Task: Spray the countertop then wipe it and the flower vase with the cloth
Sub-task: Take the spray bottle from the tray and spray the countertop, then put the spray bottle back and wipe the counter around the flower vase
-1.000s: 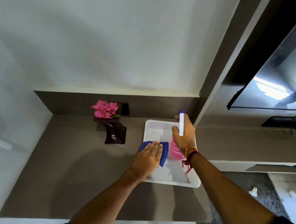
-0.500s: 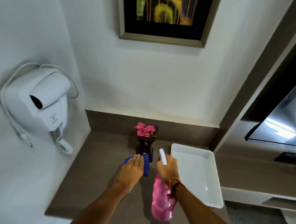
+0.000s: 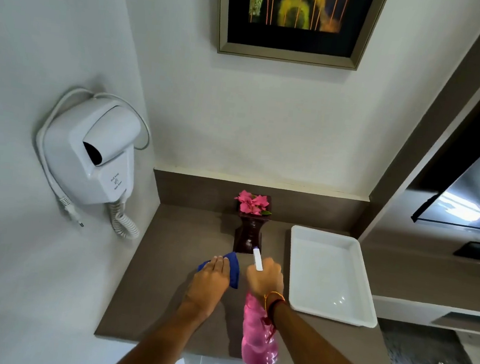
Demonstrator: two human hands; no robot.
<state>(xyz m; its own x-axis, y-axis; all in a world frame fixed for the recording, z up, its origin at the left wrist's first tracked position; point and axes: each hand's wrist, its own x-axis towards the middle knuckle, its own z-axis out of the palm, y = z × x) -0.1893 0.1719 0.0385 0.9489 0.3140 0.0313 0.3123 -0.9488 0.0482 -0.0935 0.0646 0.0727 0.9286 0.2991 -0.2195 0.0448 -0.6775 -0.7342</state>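
My left hand (image 3: 211, 279) holds a folded blue cloth (image 3: 233, 270) over the brown countertop (image 3: 171, 257), fingers laid on top of it. My right hand (image 3: 265, 278) grips the neck of a pink spray bottle (image 3: 258, 335) with a white nozzle (image 3: 257, 259) aimed toward the back of the counter. Just beyond the nozzle stands a dark brown flower vase (image 3: 249, 236) with pink flowers (image 3: 252, 203), near the back wall. Both hands are side by side in front of the vase.
A white tray (image 3: 332, 276) lies on the counter to the right of my hands. A white wall-mounted hair dryer (image 3: 93, 154) with a coiled cord hangs on the left wall. A framed picture (image 3: 294, 18) hangs above. A television (image 3: 474, 194) is at right.
Both hands have moved out of the white tray to the left, carrying the cloth and spray bottle to the counter in front of the vase. The camera has tilted up.
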